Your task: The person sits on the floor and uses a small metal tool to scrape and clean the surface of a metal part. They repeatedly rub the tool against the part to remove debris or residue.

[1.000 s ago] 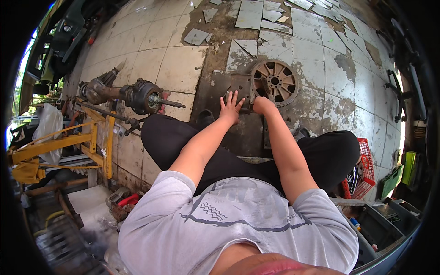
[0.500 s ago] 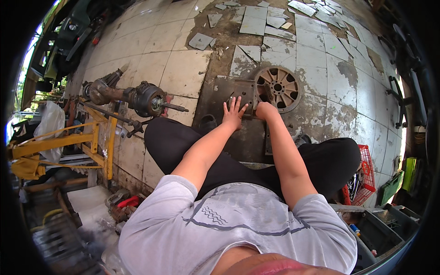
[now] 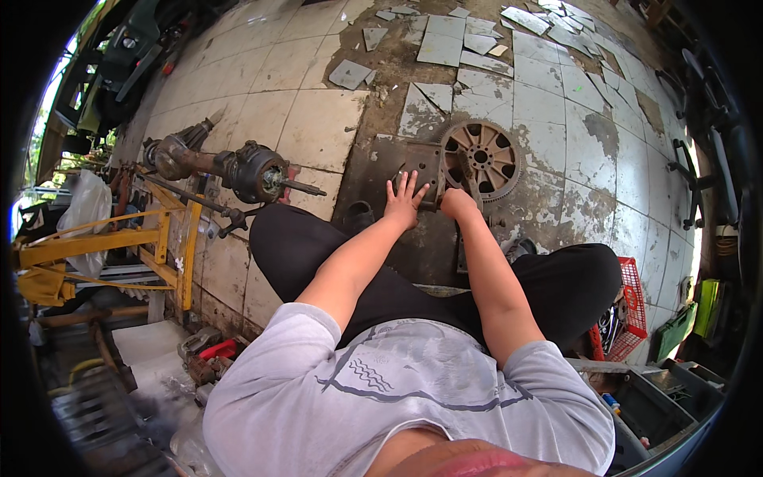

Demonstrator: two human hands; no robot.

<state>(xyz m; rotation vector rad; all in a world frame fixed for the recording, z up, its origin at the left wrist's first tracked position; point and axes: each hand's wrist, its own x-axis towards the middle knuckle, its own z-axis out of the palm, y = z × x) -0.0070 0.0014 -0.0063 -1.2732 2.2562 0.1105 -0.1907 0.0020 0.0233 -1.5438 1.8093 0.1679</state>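
My left hand lies flat with fingers spread on a dark metal plate that has holes in it. Close on its right, my right hand is closed in a fist at the plate's near right edge. What the fist holds, if anything, is hidden by the fingers. A slim brownish piece stands out just beyond the knuckles; whether I grip it cannot be made out. Beside the plate, a large spoked wheel with a toothed rim rests flat on the floor, just past my right hand.
A rusty axle housing with a protruding shaft stands to the left, near a yellow metal frame. Broken tiles lie at the far side. A red plastic basket and a grey compartmented tray are at my right.
My right fist has shifted slightly toward me along the plate's edge. The left hand keeps its flat, spread pose on the plate. The view has tilted a little.
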